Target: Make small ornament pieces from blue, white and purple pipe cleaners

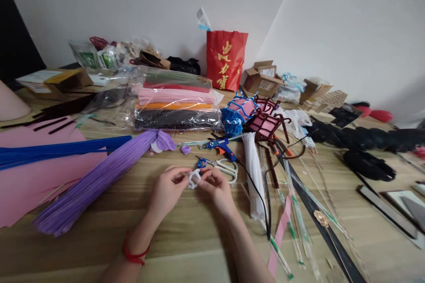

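Observation:
Between my two hands is a small white pipe cleaner [193, 179], bent into a looped shape. My left hand [172, 185] pinches its left side with thumb and forefinger, and my right hand [215, 185] pinches the right side. Just beyond my fingers lie a small blue ring-shaped piece [201, 163] and white-handled scissors [226, 169]. A blue glue gun [226, 147] rests behind the scissors, its black cord running toward me on the right. To the right of my right hand is a bundle of white pipe cleaners [254, 181].
On the left lie purple pipe cleaners [89, 181], blue ones [63, 149] and pink sheets [20, 190]. Behind are a clear bag of coloured stems [177, 97], pink-and-blue lantern shapes [241, 108] and a red bag [227, 59]. Glue sticks [300, 221] lie at right.

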`<state>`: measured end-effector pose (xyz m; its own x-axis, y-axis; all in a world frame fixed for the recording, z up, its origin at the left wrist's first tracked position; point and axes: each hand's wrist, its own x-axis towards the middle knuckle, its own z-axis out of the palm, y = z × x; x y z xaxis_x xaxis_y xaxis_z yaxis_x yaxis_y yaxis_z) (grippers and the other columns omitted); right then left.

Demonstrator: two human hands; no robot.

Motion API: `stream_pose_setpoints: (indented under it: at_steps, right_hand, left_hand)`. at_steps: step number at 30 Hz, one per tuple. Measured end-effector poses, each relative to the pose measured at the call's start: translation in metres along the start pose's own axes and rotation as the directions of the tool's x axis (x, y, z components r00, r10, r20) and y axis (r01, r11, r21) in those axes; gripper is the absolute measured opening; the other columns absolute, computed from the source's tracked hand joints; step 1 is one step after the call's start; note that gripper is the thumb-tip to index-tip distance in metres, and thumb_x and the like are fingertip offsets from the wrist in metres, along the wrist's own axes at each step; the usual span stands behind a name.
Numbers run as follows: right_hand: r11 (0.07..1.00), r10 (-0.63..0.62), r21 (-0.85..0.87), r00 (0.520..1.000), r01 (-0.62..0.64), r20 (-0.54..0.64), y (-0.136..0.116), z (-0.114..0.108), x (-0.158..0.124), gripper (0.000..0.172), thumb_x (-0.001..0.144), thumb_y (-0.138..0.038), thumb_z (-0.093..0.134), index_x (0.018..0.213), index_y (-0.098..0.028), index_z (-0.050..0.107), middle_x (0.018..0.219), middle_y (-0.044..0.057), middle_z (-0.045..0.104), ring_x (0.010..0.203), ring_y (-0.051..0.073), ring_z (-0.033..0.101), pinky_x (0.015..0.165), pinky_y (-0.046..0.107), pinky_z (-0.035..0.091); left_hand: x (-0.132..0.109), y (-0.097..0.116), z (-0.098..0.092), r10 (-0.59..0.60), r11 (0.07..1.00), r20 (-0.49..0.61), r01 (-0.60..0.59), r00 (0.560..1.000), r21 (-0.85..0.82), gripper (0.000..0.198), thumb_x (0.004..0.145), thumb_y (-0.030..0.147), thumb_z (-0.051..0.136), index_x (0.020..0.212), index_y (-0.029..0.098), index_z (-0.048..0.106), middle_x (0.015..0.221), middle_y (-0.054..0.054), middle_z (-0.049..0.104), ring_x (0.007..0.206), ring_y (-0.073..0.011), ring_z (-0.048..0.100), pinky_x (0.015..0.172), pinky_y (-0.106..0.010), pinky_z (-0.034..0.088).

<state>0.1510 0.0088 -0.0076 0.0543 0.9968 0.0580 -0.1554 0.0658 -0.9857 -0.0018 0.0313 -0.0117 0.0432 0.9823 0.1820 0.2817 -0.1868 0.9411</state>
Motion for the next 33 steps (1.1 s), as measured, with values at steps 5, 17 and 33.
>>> stream_pose_setpoints:
  at_steps: [5, 17, 33]
  right_hand:
    - [0.997, 0.047, -0.067, 0.999, -0.047, 0.004, -0.004, -0.001, -0.002, 0.019, 0.063, -0.031, 0.075, 0.063, -0.017, 0.061, 0.077, 0.001, 0.055, 0.072, 0.014, 0.051, 0.064, 0.025, 0.038]
    - [0.949, 0.282, 0.026, 0.882, -0.315, 0.377, -0.010, 0.009, -0.011, 0.027, 0.070, -0.038, 0.072, 0.075, -0.013, 0.063, 0.058, -0.003, 0.054, 0.045, 0.005, 0.036, 0.042, 0.018, 0.024]
    - [0.919, 0.182, 0.051, 0.536, -0.391, 0.825, -0.021, -0.002, -0.026, 0.033, 0.058, -0.042, 0.079, 0.059, -0.012, 0.065, 0.063, 0.004, 0.061, 0.052, 0.011, 0.056, 0.049, 0.022, 0.045]
  left_hand:
    - [0.002, -0.001, -0.006, 0.135, 0.986, -0.100, -0.123, 0.986, 0.116, 0.014, 0.075, 0.020, 0.057, 0.078, 0.018, 0.070, 0.087, -0.006, 0.065, 0.081, -0.0179, 0.064, 0.072, -0.028, 0.053]
    - [0.002, 0.001, -0.008, -0.039, 0.990, -0.183, 0.063, 0.982, 0.129, 0.015, 0.073, 0.026, 0.058, 0.078, 0.019, 0.070, 0.080, -0.004, 0.071, 0.071, -0.0180, 0.065, 0.068, -0.027, 0.050]
    - [0.020, -0.027, -0.030, -0.189, 0.973, -0.469, 0.229, 0.863, 0.031, 0.015, 0.064, 0.025, 0.064, 0.074, 0.016, 0.070, 0.069, -0.004, 0.071, 0.066, -0.0199, 0.064, 0.064, -0.028, 0.048]
